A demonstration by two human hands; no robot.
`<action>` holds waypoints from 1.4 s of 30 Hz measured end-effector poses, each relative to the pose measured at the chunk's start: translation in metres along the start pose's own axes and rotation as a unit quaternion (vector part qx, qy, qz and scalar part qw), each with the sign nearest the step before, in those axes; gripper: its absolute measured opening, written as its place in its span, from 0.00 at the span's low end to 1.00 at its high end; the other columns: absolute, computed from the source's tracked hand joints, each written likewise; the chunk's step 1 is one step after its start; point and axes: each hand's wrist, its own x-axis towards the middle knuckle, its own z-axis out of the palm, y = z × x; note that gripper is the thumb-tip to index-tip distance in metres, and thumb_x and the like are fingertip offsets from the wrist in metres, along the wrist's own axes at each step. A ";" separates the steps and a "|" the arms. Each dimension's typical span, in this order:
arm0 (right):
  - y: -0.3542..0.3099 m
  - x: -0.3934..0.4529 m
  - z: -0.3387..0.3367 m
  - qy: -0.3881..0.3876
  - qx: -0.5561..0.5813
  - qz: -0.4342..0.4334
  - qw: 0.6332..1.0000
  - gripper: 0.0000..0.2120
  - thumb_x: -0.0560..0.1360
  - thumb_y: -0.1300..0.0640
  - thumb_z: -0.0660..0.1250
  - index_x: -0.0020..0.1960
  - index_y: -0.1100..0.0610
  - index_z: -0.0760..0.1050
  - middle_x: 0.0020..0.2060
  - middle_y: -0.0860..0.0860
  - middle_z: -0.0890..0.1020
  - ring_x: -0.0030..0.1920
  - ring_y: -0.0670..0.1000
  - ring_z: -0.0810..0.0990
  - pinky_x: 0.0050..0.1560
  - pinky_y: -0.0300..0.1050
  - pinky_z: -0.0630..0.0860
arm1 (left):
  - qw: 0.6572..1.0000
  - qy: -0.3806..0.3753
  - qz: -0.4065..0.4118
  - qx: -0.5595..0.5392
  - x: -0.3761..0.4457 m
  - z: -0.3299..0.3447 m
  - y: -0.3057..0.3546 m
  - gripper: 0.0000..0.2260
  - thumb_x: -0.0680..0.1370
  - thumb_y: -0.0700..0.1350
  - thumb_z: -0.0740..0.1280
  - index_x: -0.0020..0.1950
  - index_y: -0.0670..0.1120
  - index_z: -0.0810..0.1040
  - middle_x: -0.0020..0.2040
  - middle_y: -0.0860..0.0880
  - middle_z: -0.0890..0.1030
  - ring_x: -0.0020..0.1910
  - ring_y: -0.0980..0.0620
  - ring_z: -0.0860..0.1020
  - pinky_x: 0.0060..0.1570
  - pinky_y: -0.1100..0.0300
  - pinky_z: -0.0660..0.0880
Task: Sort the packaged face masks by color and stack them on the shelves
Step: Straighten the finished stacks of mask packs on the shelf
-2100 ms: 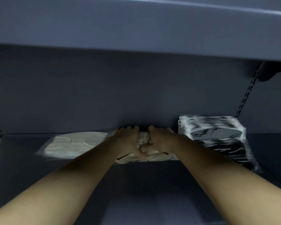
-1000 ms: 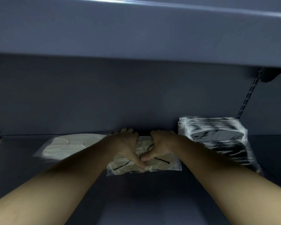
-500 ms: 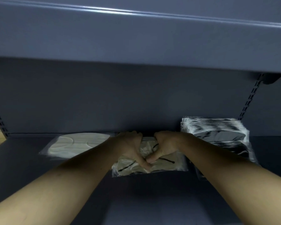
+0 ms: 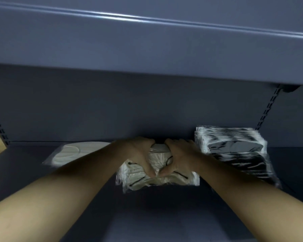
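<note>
Gripping one beige mask stack (image 4: 157, 179): left hand (image 4: 138, 154), right hand (image 4: 179, 157).

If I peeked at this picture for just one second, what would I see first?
First you would see two bare arms reaching into a dark grey shelf, the left hand and right hand together gripping a bundle of cream masks with black ear loops in the middle. Right of it stands a tall stack of black masks in shiny wrappers. To the left lies a flat white mask pack.
</note>
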 end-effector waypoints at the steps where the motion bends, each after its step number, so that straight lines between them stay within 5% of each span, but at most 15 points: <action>1: 0.001 -0.001 0.001 0.030 -0.028 0.000 0.999 0.42 0.53 0.24 0.73 0.58 0.47 0.69 0.54 0.44 0.79 0.56 0.50 0.75 0.65 0.54 0.65 | 1.000 0.013 0.003 0.005 -0.001 0.000 0.000 0.42 0.55 0.72 0.75 0.63 0.56 0.68 0.55 0.57 0.72 0.56 0.54 0.72 0.57 0.56 0.72; 10: -0.001 0.005 0.011 0.148 -0.110 0.009 0.983 0.53 0.58 0.23 0.69 0.73 0.52 0.61 0.66 0.51 0.71 0.68 0.55 0.67 0.76 0.65 0.51 | 0.965 0.168 -0.043 0.197 -0.001 0.007 -0.001 0.50 0.57 0.81 0.63 0.70 0.52 0.64 0.62 0.47 0.67 0.62 0.43 0.64 0.68 0.44 0.61; 16: 0.005 0.023 0.014 0.167 -0.109 0.020 0.980 0.55 0.59 0.22 0.68 0.75 0.52 0.59 0.66 0.52 0.69 0.68 0.56 0.65 0.76 0.66 0.51 | 0.962 0.204 -0.105 0.148 0.011 0.010 -0.004 0.46 0.60 0.77 0.68 0.71 0.56 0.61 0.65 0.48 0.64 0.65 0.44 0.62 0.67 0.41 0.64; 22: 0.011 0.034 0.018 0.207 -0.094 0.008 0.974 0.54 0.58 0.24 0.70 0.75 0.51 0.62 0.66 0.51 0.70 0.69 0.56 0.66 0.75 0.69 0.50 | 0.942 0.263 -0.153 0.140 0.011 0.025 0.001 0.49 0.64 0.78 0.62 0.77 0.55 0.54 0.69 0.45 0.62 0.69 0.42 0.60 0.71 0.38 0.58; 25: 0.015 0.037 0.027 0.273 -0.103 -0.006 0.956 0.54 0.56 0.24 0.71 0.73 0.52 0.67 0.62 0.53 0.73 0.66 0.58 0.70 0.73 0.72 0.56 | 0.935 0.287 -0.158 0.137 0.010 0.028 -0.001 0.48 0.66 0.76 0.64 0.79 0.54 0.52 0.70 0.44 0.62 0.71 0.41 0.59 0.72 0.36 0.55; 31: 0.005 0.033 0.032 0.279 -0.153 0.062 0.946 0.65 0.53 0.18 0.66 0.79 0.54 0.57 0.69 0.58 0.66 0.71 0.61 0.65 0.73 0.74 0.51 | 0.933 0.307 -0.135 0.131 0.006 0.040 0.002 0.51 0.70 0.72 0.64 0.80 0.54 0.38 0.74 0.40 0.59 0.77 0.37 0.52 0.73 0.33 0.50; 34: 0.001 0.024 0.039 0.311 -0.114 0.074 0.941 0.60 0.56 0.20 0.65 0.78 0.53 0.59 0.73 0.59 0.64 0.73 0.63 0.63 0.72 0.75 0.54 | 0.928 0.329 -0.124 0.125 0.002 0.047 0.002 0.49 0.71 0.70 0.63 0.81 0.54 0.39 0.78 0.39 0.57 0.78 0.35 0.50 0.72 0.30 0.48; 36: -0.002 0.015 0.049 0.317 -0.083 0.076 0.942 0.53 0.62 0.23 0.64 0.78 0.52 0.60 0.76 0.59 0.61 0.76 0.64 0.60 0.71 0.76 0.56 | 0.929 0.327 -0.126 0.117 0.000 0.053 0.001 0.47 0.73 0.70 0.62 0.80 0.55 0.37 0.80 0.39 0.48 0.78 0.35 0.44 0.72 0.29 0.45; 39: -0.006 0.008 0.061 0.288 -0.022 0.088 0.953 0.46 0.72 0.24 0.52 0.82 0.47 0.47 0.81 0.57 0.47 0.80 0.62 0.44 0.74 0.73 0.50 | 0.941 0.300 -0.131 0.088 -0.003 0.056 0.003 0.46 0.73 0.73 0.56 0.79 0.56 0.34 0.80 0.42 0.35 0.77 0.36 0.34 0.72 0.30 0.44; 42: -0.003 0.011 0.058 0.237 0.039 0.079 0.968 0.45 0.71 0.25 0.47 0.81 0.44 0.38 0.80 0.51 0.37 0.79 0.57 0.34 0.76 0.70 0.50 | 0.957 0.256 -0.131 0.040 -0.001 0.052 0.005 0.47 0.74 0.73 0.58 0.78 0.56 0.31 0.78 0.44 0.30 0.77 0.38 0.31 0.74 0.33 0.49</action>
